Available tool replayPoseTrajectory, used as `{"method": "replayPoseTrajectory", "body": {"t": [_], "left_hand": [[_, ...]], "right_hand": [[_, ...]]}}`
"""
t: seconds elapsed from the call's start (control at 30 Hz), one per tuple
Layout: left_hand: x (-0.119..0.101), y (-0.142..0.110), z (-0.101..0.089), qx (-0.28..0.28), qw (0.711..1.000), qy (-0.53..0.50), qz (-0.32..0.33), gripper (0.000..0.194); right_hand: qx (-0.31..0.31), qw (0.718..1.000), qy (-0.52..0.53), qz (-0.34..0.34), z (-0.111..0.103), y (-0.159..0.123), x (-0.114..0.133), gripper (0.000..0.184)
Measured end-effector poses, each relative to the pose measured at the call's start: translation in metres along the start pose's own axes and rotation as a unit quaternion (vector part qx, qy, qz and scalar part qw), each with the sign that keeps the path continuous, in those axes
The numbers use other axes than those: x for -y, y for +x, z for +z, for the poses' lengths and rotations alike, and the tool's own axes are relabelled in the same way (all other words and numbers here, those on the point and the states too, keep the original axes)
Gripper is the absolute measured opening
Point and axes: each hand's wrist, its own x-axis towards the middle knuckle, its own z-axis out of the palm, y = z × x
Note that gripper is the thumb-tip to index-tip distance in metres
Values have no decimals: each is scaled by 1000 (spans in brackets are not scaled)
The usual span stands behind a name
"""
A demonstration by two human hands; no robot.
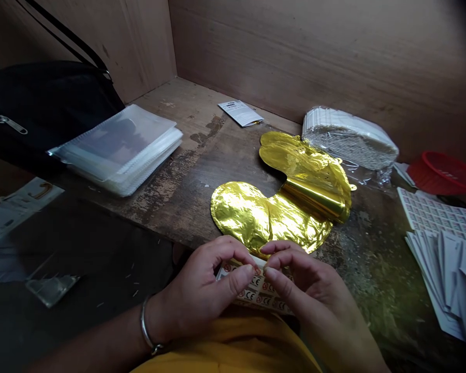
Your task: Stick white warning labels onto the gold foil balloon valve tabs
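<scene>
As they bend over the work, left hand point(202, 292) and right hand point(308, 285) each pinch the upper edge of a sticker sheet point(258, 292) between thumb and forefinger, fingertips nearly meeting; a light, close grip suits thin paper. Just past the fingers, a gold foil balloon point(252, 220) lies on the bench point(225, 155), its far part rolled. Right of the hands, stacked white sheets point(442, 274); farther off, a red basket point(446, 173).
</scene>
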Motion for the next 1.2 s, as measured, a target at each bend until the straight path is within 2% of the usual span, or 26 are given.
{"method": "replayPoseTrajectory", "body": {"t": [0.13,0.17,0.27,0.33,0.5,0.9,0.93,1.03,1.07,1.1,1.13,1.2], "left_hand": [[0,1,0,-11,1000,-4,-15,7],[1,1,0,-14,1000,-1,-17,8],[3,1,0,-34,999,0,-40,10],[5,0,0,-45,997,-11,-61,12],[10,0,4,-57,996,-36,-59,14],[16,-6,6,-52,998,8,-22,10],[18,-7,5,-63,998,22,-23,13],[22,-9,-4,-84,993,76,-17,61],[21,-9,-9,-64,993,94,-11,69],[20,-8,-14,-25,993,113,0,67],[18,-7,-18,24,990,137,18,55],[13,-3,-24,120,970,203,62,20]], "right_hand": [[8,999,-51,-1,4,-1,-1,16],[-10,997,-70,-13,4,-2,-2,14],[-128,978,-148,-73,0,-5,-6,10],[-155,966,-185,-95,-3,-7,-7,7],[-73,978,-175,-82,-2,-10,-7,11],[-47,986,-144,-76,3,-7,0,10],[-52,987,-131,-74,1,-7,2,10],[-117,987,-87,-63,-11,-4,7,9],[-144,985,-77,-57,-15,-1,7,10],[-160,984,-67,-47,-19,1,5,11],[-161,985,-53,-29,-21,5,2,12],[-122,992,-1,44,-22,12,-8,17]]}}
